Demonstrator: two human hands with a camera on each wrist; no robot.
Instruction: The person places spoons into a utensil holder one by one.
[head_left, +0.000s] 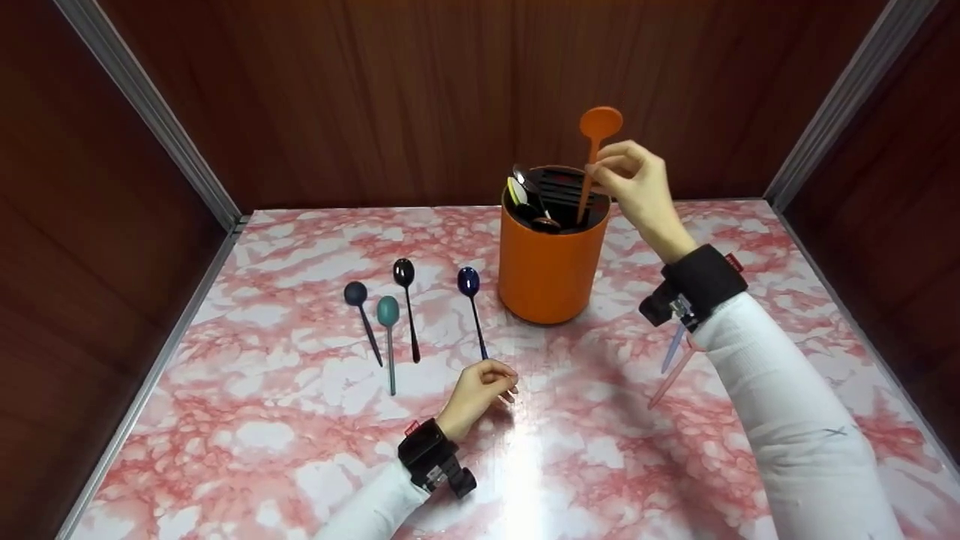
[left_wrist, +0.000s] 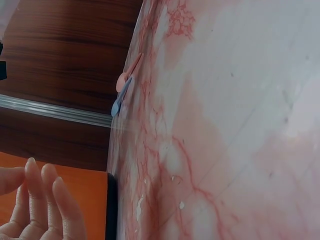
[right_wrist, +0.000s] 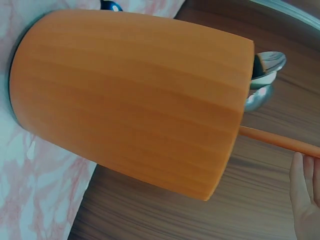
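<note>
My right hand (head_left: 637, 184) pinches the handle of an orange spoon (head_left: 600, 122), bowl upward, over the orange utensil holder (head_left: 553, 277). The handle's lower end dips into the holder's black slotted top, and in the right wrist view the orange handle (right_wrist: 275, 138) runs past the rim to the fingers. Low over the table, my left hand (head_left: 480, 390) hangs loosely curled and holds nothing, its knuckles close by the handle end of a dark blue spoon (head_left: 469, 282). Several other spoons, including a yellow-green one (head_left: 517, 191), stand in the holder's left part.
Left of the holder lie a black spoon (head_left: 404, 271), a teal spoon (head_left: 388, 310) and a dark navy spoon (head_left: 355, 293). A pink utensil (head_left: 670, 382) and a lavender one (head_left: 673, 349) lie partly under the right forearm. Wood-grain panels wall the marbled table on three sides.
</note>
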